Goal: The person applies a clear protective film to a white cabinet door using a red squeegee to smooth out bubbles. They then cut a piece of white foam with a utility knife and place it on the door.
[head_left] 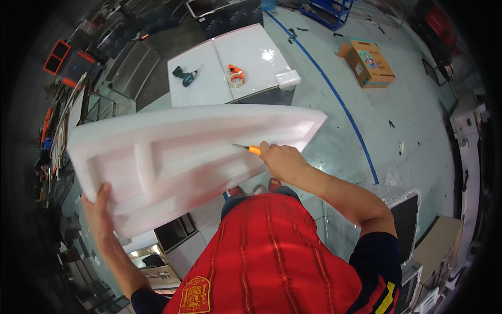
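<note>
A long white foam packing piece (193, 149) with moulded recesses spans the space in front of me, tilted up toward the right. My left hand (99, 212) grips its lower left edge, the thumb over the front and the other fingers hidden behind. In my right hand (282, 162) is an orange-handled utility knife (253, 149), its blade out and pointing left over the foam's recessed middle. Whether the blade touches the foam I cannot tell.
Beyond the foam stands a white-topped cabinet (196, 99) carrying a cordless drill (185, 76) and a tape dispenser (236, 77). A cardboard box (368, 64) sits on the floor past a blue floor line (334, 91). Plastic-wrapped units (400, 201) stand at my right.
</note>
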### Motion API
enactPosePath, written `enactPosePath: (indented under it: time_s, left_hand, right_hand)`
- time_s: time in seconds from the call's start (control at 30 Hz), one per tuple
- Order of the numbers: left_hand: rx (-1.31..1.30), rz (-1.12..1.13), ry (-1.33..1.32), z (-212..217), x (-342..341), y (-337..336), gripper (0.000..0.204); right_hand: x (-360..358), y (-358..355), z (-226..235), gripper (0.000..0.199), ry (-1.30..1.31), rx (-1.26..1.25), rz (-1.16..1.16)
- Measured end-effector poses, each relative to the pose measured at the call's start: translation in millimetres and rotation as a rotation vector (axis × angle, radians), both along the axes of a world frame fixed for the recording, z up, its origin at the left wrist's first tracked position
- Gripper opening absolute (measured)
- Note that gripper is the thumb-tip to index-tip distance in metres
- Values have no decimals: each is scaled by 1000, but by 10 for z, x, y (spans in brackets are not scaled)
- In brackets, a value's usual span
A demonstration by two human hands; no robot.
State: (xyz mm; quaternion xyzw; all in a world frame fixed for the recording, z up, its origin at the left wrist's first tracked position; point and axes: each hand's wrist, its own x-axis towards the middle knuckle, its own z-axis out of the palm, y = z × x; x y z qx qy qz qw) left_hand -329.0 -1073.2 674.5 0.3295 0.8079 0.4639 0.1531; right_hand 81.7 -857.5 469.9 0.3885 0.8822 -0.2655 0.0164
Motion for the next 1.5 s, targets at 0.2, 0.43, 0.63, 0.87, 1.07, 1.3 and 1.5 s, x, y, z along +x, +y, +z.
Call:
enactPosePath:
  time_s: [0.2, 0.43, 0.63, 0.87, 1.07, 1.3, 1.5]
  left_hand:
    - [55, -81, -80, 230, -203, 182, 89]
    - [24, -23, -45, 581, -337, 271, 89]
    - [-2, -12, -20, 743, -502, 412, 79]
    - [-35, -11, 14, 498, -800, 384, 67]
    - [19, -120, -152, 303, -733, 356, 73]
    - [47, -125, -324, 118, -836, 506, 79]
    - [36, -196, -751, -512, -1423, 400, 73]
  right_hand:
    - [262, 314, -426, 25, -20, 20, -80]
    - [586, 571, -967, 19, -139, 31, -136]
    - [805, 727, -1238, 23, -189, -5, -157]
    - [1182, 591, -724, 30, -36, -41, -84]
    - [1272, 490, -202, 22, 502, -73, -374]
    - [851, 1029, 27, 47, 595, 625, -340]
    - [695, 1628, 87, 49, 568, 266, -45]
